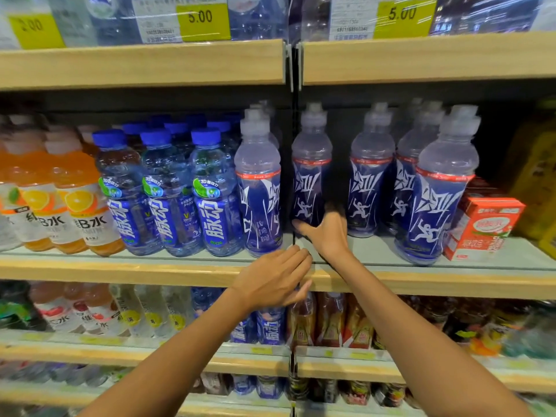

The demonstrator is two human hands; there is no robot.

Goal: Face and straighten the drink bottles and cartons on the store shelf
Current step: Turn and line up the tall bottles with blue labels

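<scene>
Here, the bottle (311, 173), with a dark blue label and a clear cap, stands upright on the middle shelf (150, 270), set back from the front edge and just right of the black divider (296, 67). The right hand (326, 233) grips its lower part, thumb on the left side and fingers curled round the right. The left hand (272, 279) is at the shelf's front edge, fingers straight and together, holding nothing. Four twin bottles (371, 176) show in front, one left of the divider and three to the right, with more behind. The rightmost twin stands far forward, just beside one red carton (484, 227). Further left stand three blue-cap bottles (167, 188) in front with more behind, then at least three orange bottles (79, 203).
</scene>
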